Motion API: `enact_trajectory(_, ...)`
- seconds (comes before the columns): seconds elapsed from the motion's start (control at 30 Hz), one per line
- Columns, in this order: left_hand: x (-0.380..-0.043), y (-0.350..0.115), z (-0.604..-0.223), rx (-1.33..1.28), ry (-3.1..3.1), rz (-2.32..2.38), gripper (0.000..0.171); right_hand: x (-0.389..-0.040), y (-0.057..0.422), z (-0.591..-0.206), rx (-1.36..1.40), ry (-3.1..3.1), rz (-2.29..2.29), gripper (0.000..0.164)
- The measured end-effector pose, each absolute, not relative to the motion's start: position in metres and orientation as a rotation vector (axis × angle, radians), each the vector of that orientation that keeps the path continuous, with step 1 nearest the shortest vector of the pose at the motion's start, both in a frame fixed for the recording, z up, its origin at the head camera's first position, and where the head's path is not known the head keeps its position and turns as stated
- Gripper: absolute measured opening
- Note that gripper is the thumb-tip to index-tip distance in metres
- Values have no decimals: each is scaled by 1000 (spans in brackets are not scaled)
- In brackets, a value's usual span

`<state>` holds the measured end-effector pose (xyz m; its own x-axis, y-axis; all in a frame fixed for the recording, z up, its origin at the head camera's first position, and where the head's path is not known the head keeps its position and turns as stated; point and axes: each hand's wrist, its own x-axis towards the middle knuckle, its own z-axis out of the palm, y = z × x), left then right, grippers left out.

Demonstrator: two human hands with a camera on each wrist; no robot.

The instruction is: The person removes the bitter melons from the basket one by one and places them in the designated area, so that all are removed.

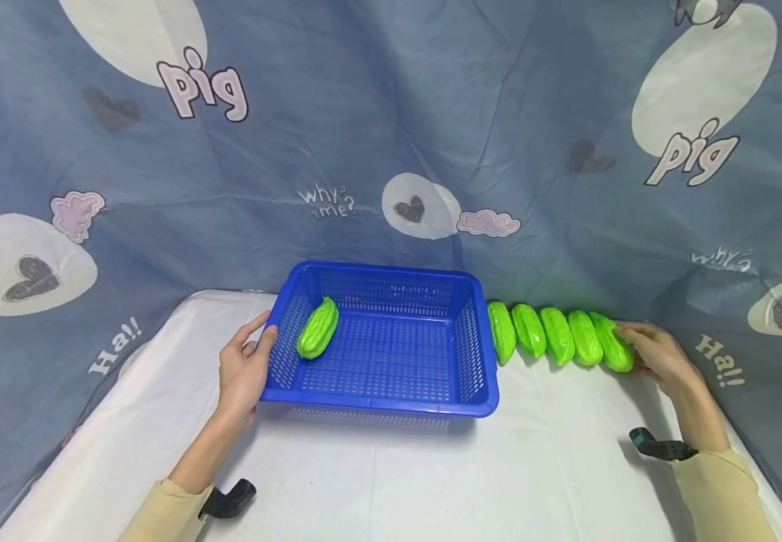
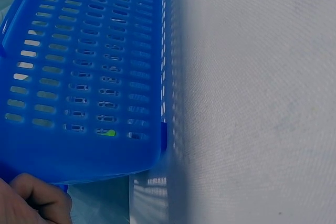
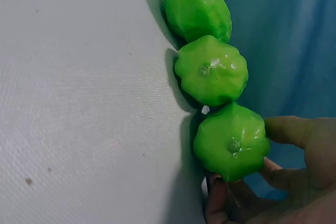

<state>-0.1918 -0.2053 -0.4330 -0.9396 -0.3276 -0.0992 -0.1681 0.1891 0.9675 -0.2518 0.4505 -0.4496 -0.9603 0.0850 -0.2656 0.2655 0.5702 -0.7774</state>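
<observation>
A blue plastic basket (image 1: 380, 406) with perforated walls stands on the white cloth. My left hand (image 1: 244, 369) grips its left rim, thumb on top; in the left wrist view, the curled fingers (image 2: 44, 195) show at the basket's corner. Inside the basket, against its left side, lies a glossy green ridged fruit (image 1: 318, 329). To the basket's right, several like fruits (image 1: 529, 331) lie side by side in a row. My right hand (image 1: 658, 357) holds the rightmost green fruit (image 3: 231, 145), with the thumb and fingers around its outer side.
A white cloth (image 1: 418, 482) covers the table. Blue-grey printed fabric (image 1: 363, 135) rises behind the basket and row and hangs at both sides. A black wrist strap (image 1: 661, 446) shows on the right arm, another black device (image 1: 229, 500) on the left.
</observation>
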Motion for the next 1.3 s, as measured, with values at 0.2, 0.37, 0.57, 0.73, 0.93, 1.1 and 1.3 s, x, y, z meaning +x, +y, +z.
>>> enact_trajectory(0.2, -191, -205, -432, 487, -2325, -1849, 53, -251, 448, -451, 264, 2605, -1368, 74)
enact_trajectory(0.37, -191, -204, -432, 499, -2330, -1839, 53, -251, 448, -450, 270, 2615, -1359, 73)
enact_trajectory(0.57, -191, -205, -432, 501, -2327, -1844, 53, -251, 448, -448, 318, 2611, -1334, 73)
enact_trajectory(0.73, -191, -205, -431, 502, -2320, -1852, 52, -248, 447, -441, 354, 2623, -1347, 76)
enact_trajectory(0.93, -191, -206, -431, 505, -2324, -1852, 52, -242, 444, -430, 350, 2693, -1445, 73)
enact_trajectory(1.1, -192, -206, -430, 515, -2325, -1861, 52, -238, 433, -419, 261, 2718, -1539, 67)
enact_trajectory(1.3, -191, -205, -430, 511, -2324, -1881, 52, -235, 408, -402, 131, 2536, -1782, 49)
